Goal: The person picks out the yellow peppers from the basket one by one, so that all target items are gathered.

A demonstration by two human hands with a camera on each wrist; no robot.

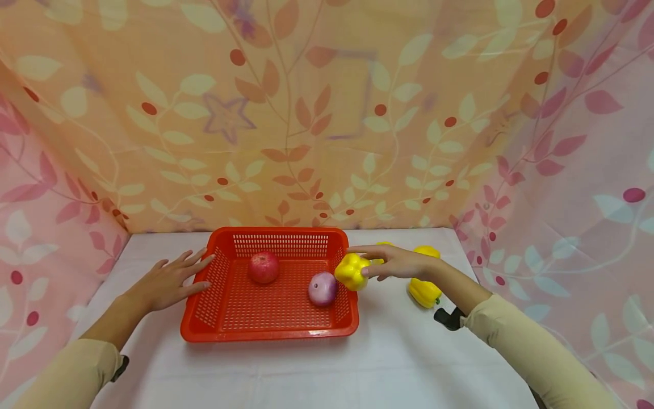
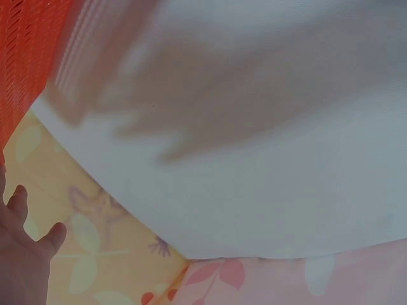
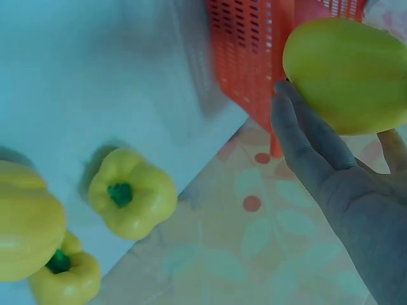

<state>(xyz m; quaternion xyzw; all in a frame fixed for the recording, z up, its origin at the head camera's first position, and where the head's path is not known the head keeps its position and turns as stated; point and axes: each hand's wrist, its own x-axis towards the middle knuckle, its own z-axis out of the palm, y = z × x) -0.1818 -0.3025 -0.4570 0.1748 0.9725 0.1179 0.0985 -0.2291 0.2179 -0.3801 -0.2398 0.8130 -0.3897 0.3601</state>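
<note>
My right hand [image 1: 401, 263] pinches a yellow bell pepper [image 1: 351, 271] between thumb and fingers, over the right rim of a red plastic basket [image 1: 260, 335]. In the right wrist view, the held pepper [image 3: 346, 76] lies on its side across the fingers, with the basket's wall [image 3: 248, 57] behind it. A red pomegranate [image 1: 263, 267] sits toward the back of the basket, left of its middle. Near the right wall rests a purple onion [image 1: 322, 288]. My left hand [image 1: 171, 282] is at the left rim, fingers spread and holding nothing.
Right of the basket, several more yellow bell peppers lie on the white table: one at the front [image 1: 425, 292], one behind it [image 1: 427, 251], and another [image 1: 383, 244] partly hidden by my right hand. Patterned cloth [image 1: 327, 142] hangs behind the table and at both sides.
</note>
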